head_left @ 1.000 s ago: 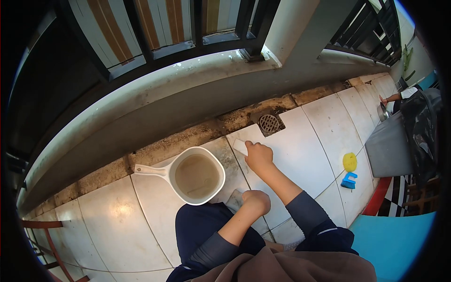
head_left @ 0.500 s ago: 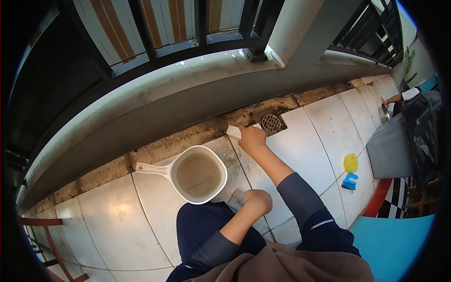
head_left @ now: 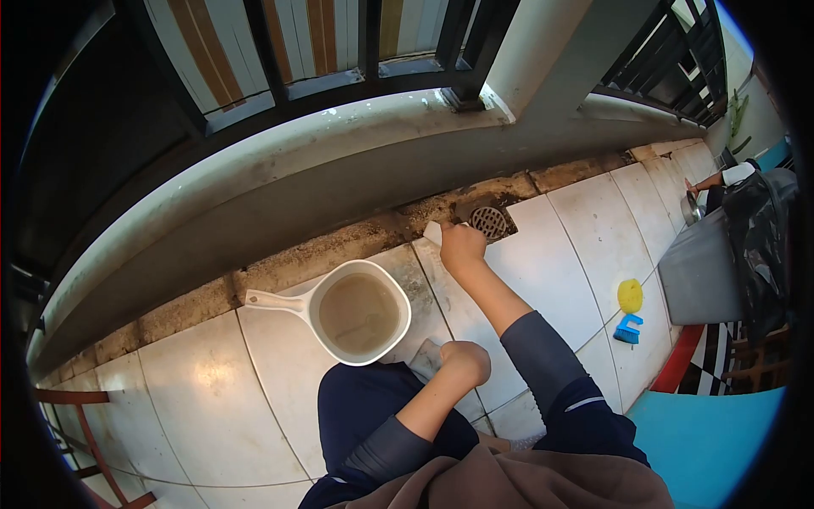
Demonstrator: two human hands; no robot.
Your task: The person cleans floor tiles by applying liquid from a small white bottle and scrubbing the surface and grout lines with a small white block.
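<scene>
My right hand [head_left: 464,249] is closed around a small white, flat-sided piece [head_left: 433,232], whose kind I cannot make out. It is at the tile edge along the dirty strip, just left of the round drain grate [head_left: 488,222]. My left hand [head_left: 466,363] is bent down by my knee, its fingers hidden behind the wrist. Next to it, a greyish patch or flat thing [head_left: 426,360] shows on the floor. A white dipper [head_left: 405,316] with cloudy water stands left of my right hand, its handle pointing left.
A yellow sponge [head_left: 630,296] and a blue brush [head_left: 627,329] lie on the tiles at right, near a grey bin [head_left: 702,267] with a black bag. Another person's hand [head_left: 697,186] is beside a metal bowl [head_left: 690,207]. A low wall [head_left: 280,204] with black railings runs along the far side.
My right hand has shifted slightly right toward the drain grate, and less of the white piece shows. My left hand and the dipper stay about where they were.
</scene>
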